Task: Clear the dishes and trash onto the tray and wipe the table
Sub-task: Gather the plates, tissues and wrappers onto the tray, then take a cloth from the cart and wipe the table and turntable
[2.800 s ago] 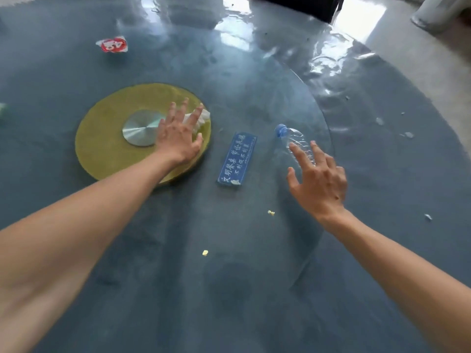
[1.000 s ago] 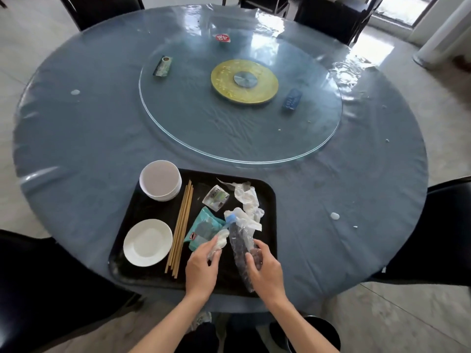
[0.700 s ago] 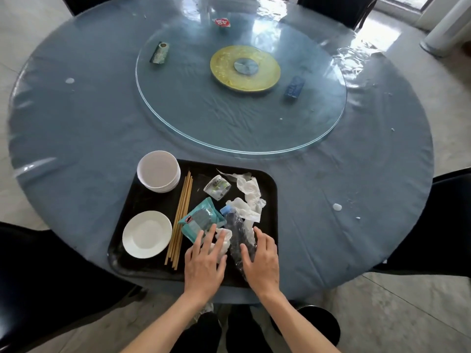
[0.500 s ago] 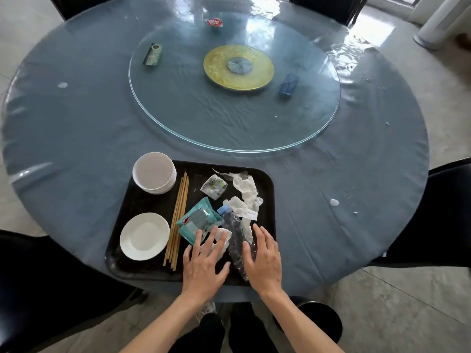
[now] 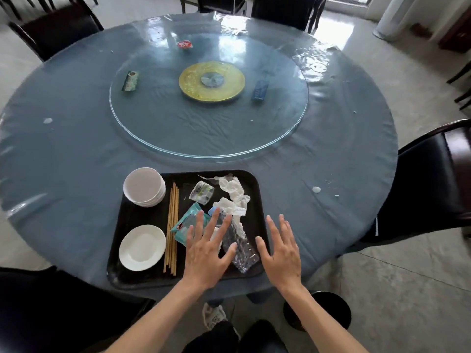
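A black tray sits at the table's near edge. It holds stacked white bowls, a white saucer, wooden chopsticks, a teal packet, a crushed plastic cup, crumpled tissue and a clear plastic bottle. My left hand hovers over the tray with fingers spread, holding nothing. My right hand is spread above the tray's right edge, beside the bottle, also holding nothing.
On the glass turntable lie a red-and-white wrapper, a green packet and a blue sign block around a yellow disc. White spots mark the blue tablecloth. Dark chairs ring the table; a black bin stands below.
Both hands let go of the bottle and tissue on the tray, opened flat, then lifted and spread apart. The right hand has moved off to the tray's right edge.
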